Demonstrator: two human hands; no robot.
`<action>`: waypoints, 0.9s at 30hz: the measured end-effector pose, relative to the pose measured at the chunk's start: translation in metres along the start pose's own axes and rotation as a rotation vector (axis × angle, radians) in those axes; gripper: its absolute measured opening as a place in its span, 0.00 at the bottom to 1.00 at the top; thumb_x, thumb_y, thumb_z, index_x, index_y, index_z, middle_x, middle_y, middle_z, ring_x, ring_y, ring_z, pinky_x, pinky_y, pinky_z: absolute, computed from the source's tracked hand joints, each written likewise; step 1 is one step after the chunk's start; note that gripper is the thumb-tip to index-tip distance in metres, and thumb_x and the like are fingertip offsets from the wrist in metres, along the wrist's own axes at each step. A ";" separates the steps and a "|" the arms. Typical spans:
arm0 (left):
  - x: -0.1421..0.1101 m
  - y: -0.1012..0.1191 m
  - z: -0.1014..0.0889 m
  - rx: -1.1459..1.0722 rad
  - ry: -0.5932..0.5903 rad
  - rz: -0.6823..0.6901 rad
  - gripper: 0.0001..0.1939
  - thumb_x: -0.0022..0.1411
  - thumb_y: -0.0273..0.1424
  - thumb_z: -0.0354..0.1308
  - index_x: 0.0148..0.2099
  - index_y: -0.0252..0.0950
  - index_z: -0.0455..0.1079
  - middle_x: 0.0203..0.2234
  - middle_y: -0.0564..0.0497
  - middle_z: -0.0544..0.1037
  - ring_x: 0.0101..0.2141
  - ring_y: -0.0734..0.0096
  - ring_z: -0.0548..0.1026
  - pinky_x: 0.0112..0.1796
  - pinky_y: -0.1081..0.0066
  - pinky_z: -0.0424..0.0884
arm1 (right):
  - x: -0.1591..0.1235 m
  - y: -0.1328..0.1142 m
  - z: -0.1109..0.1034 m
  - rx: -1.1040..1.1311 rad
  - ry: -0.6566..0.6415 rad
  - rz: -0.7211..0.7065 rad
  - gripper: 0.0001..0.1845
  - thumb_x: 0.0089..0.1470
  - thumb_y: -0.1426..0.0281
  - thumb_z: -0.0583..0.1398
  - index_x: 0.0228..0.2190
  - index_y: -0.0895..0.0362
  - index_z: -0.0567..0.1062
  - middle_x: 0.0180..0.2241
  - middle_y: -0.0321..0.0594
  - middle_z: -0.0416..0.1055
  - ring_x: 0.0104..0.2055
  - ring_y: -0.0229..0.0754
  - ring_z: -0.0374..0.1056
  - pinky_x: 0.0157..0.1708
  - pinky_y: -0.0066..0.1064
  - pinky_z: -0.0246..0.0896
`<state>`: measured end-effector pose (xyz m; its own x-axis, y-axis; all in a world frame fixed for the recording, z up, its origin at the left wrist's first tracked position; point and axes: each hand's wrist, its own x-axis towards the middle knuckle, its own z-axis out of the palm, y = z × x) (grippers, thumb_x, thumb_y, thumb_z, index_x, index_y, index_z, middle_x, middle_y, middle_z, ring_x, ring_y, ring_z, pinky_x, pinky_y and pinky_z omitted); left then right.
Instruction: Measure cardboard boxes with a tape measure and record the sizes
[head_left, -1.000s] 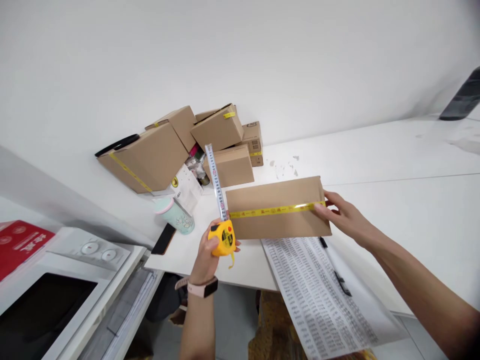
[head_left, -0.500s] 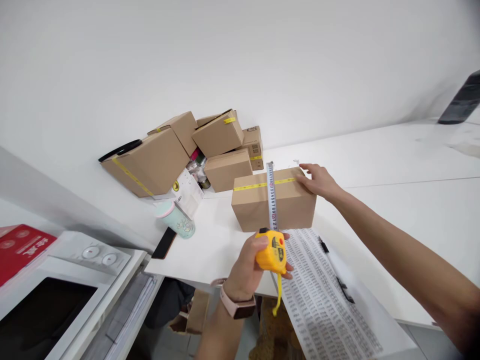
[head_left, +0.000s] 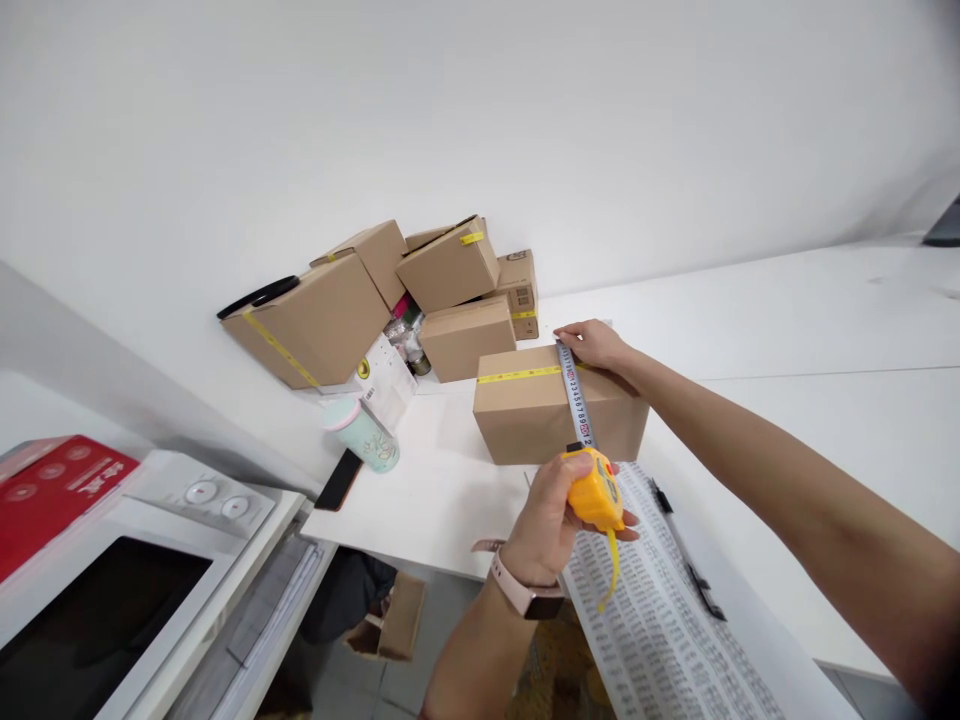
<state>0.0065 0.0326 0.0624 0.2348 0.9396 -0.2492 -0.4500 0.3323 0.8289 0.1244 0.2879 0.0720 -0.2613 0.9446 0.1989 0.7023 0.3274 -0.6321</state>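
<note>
My left hand (head_left: 544,520), with a pink watch band at its wrist, is wrapped around a yellow tape measure (head_left: 598,490) in front of a closed cardboard box (head_left: 529,425). From the case, the metal blade (head_left: 574,395) runs up across the front and top of this box, crossing its yellow tape strip. At the box's far top edge, my right hand (head_left: 596,345) pinches the blade's end, partly hiding it. A yellow wrist strap (head_left: 610,575) dangles from the case over the printed sheets (head_left: 637,590).
Several cardboard boxes (head_left: 450,265) are stacked against the wall. A mint tumbler (head_left: 364,432) and a dark phone (head_left: 337,482) stand and lie at the table's left. Black pens (head_left: 701,580) rest on the sheets. A microwave (head_left: 105,620) carries a red box (head_left: 64,495) at left.
My right hand has moved left from the box's right end to the blade's tip. The tape measure has shifted right, and its blade now slants across the box. The view has turned slightly.
</note>
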 end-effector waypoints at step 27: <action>-0.013 -0.014 0.001 -0.048 -0.047 0.044 0.26 0.52 0.46 0.67 0.45 0.33 0.65 0.42 0.45 0.72 0.27 0.66 0.78 0.26 0.66 0.78 | 0.003 -0.001 0.003 0.399 -0.023 0.134 0.12 0.56 0.63 0.64 0.36 0.58 0.83 0.35 0.43 0.80 0.38 0.45 0.74 0.40 0.33 0.69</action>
<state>0.0102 0.0163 0.0546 0.2539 0.9487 -0.1886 -0.5012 0.2958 0.8132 0.1211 0.2903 0.0708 -0.2031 0.9757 0.0817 0.4203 0.1622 -0.8928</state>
